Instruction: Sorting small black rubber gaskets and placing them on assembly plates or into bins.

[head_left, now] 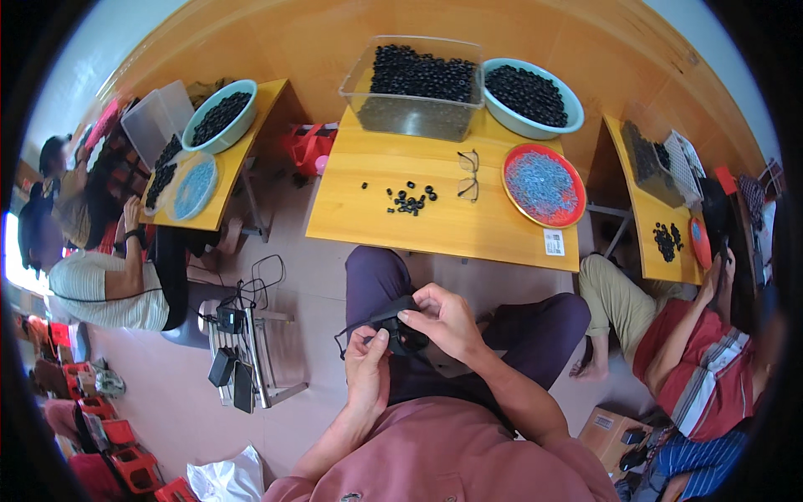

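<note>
Over my lap I hold a black strapped object, perhaps goggles or a headset; its exact kind is hard to make out. My left hand pinches its lower left side, thumb up. At its upper right, my right hand is closed on it with the thumb on top. A thin dark loop sticks out to the left of it. Beyond my knees, on the yellow table, lie several small black parts and a pair of glasses.
A clear bin and a pale green basin hold black parts at the table's back. A red tray holds small blue pieces. Left of me stands a metal stool with cables and black devices. People sit at tables on both sides.
</note>
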Available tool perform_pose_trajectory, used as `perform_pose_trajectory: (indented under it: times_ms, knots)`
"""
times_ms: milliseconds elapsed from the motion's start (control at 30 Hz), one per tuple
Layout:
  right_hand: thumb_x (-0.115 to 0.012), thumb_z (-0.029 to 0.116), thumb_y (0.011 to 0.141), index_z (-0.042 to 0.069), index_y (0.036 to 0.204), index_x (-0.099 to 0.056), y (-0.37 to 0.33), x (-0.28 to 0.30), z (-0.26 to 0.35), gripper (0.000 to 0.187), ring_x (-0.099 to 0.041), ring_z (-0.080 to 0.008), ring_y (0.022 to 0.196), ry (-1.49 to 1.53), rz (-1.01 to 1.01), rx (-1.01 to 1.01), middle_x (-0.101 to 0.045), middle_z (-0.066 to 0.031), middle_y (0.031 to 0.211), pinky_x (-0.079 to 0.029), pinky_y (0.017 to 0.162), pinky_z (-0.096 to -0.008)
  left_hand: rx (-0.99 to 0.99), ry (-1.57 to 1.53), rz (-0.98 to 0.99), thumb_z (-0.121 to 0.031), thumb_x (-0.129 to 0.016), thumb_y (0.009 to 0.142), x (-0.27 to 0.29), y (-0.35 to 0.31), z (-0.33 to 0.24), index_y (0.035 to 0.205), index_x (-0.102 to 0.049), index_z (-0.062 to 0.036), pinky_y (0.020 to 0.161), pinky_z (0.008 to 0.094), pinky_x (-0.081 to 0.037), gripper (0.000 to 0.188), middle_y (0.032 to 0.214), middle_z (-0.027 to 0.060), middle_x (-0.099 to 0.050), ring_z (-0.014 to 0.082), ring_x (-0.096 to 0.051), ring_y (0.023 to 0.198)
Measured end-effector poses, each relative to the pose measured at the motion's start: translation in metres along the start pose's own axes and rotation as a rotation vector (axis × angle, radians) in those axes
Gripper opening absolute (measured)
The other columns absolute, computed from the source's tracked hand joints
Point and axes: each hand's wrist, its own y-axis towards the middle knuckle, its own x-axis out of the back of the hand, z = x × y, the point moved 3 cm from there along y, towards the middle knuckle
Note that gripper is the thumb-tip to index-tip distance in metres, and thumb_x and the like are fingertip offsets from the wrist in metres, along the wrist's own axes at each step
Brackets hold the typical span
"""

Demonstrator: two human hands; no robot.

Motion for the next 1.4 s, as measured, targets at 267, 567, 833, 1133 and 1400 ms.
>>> perform_pose_trajectory:
  times_ms: [267, 567, 833, 1133, 1400]
  knots:
    - [-0.072, 0.007, 0.092, -0.001, 0.105, -0.063, 0.017, -0.029, -0.011, 0.017, -0.064, -0.0094, 0.089, 0.025, 0.021, -0.004, -0.069, -0.0090, 0.100, -0.052, 0.073, -0.0275, -0.056, -0.093, 0.220, -0.015, -0.068, 0.095, 0.002, -0.018, -0.027, 0.104, -0.052, -0.0083, 0.100, 0.0364, -0.049, 0.019, 0.117, 0.0195, -0.068, 0.0308, -0.066, 0.106]
    - [-0.088, 0.010, 0.068, 0.003, 0.105, -0.068, -0.007, -0.028, 0.036, 0.043, -0.064, -0.0321, 0.104, -0.485, 0.079, 0.742, -0.067, -0.0115, 0.111, -0.054, 0.089, -0.0399, -0.038, -0.321, 0.239, -0.030, -0.057, 0.095, 0.000, -0.008, -0.045, 0.088, -0.055, -0.0054, 0.096, 0.0403, -0.048, 0.026, 0.090, 0.0069, -0.059, 0.0245, -0.058, 0.096]
    - [-0.088, 0.010, 0.065, 0.005, 0.088, -0.069, -0.015, -0.016, 0.057, 0.031, -0.066, -0.0268, 0.096, -0.521, 0.047, 0.877, -0.068, -0.0079, 0.098, -0.052, 0.084, -0.0380, -0.346, 0.161, 0.368, 0.007, -0.060, 0.085, 0.018, -0.001, -0.021, 0.098, -0.053, -0.0050, 0.093, 0.0273, -0.043, 0.020, 0.107, 0.0102, -0.062, 0.0146, -0.057, 0.104]
    - [-0.081, 0.011, 0.074, 0.005, 0.090, -0.069, -0.031, -0.027, 0.067, 0.021, -0.064, -0.0243, 0.095, -0.467, 0.008, 0.847, -0.067, -0.0060, 0.096, -0.046, 0.080, -0.0366, -0.942, 1.134, 0.333, 0.004, -0.053, 0.090, 0.015, -0.006, -0.026, 0.097, -0.065, 0.0022, 0.073, 0.0423, -0.053, 0.014, 0.090, 0.0214, -0.068, 0.0388, -0.067, 0.080]
    - [-0.074, 0.012, 0.080, 0.004, 0.099, -0.064, -0.035, -0.035, 0.050, 0.022, -0.059, -0.0254, 0.101, -0.501, -0.064, 0.800, -0.059, -0.0085, 0.105, -0.043, 0.089, -0.0378, -0.743, 1.063, 0.193, -0.015, -0.053, 0.101, 0.031, 0.012, -0.015, 0.123, -0.060, 0.0013, 0.082, 0.0334, -0.051, 0.028, 0.110, 0.0151, -0.068, 0.0273, -0.067, 0.096]
